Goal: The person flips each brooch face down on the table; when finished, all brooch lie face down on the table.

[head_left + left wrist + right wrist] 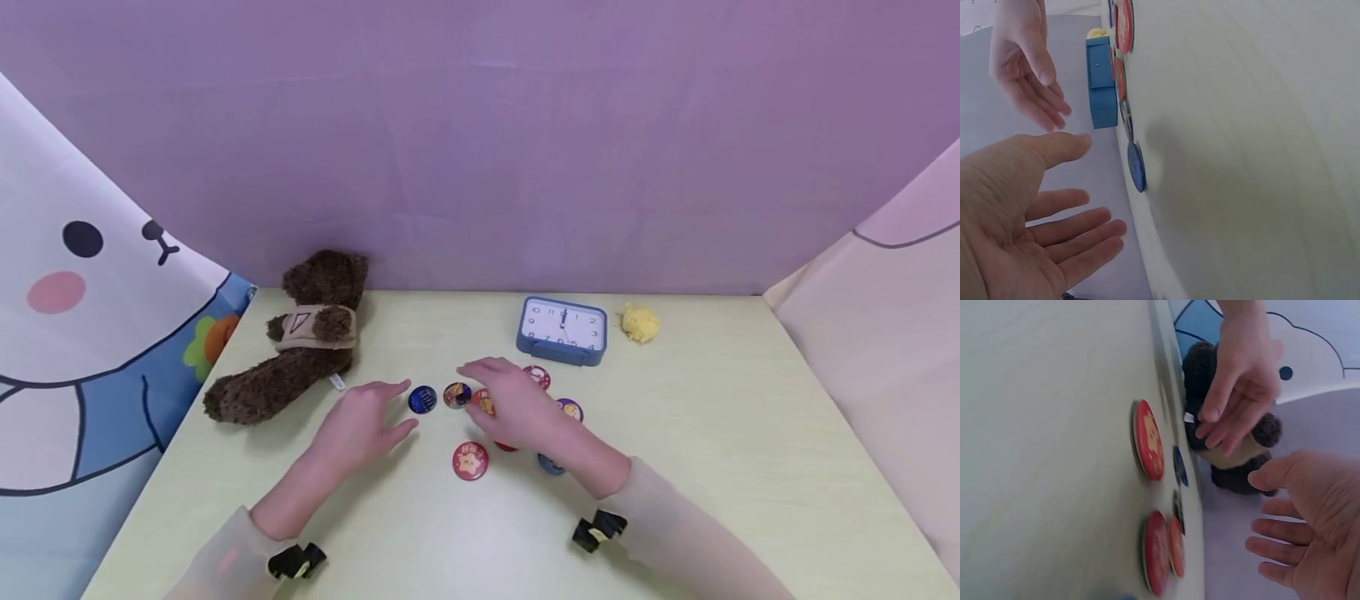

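My left hand hovers over the table with fingers extended and thumb spread, just left of a dark blue round badge. It holds nothing. My right hand is also off the table with relaxed fingers, over a cluster of badges. Near its fingertips lie a dark badge with an orange picture and an orange-red badge. A red badge with a star figure lies toward me. The palm and wrist partly cover a pink-red badge, a purple-yellow badge and a blue badge.
A blue alarm clock stands behind the badges, with a yellow fuzzy ball to its right. At the back left lies a dark brown plush toy. The pale table meets a purple cloth backdrop.
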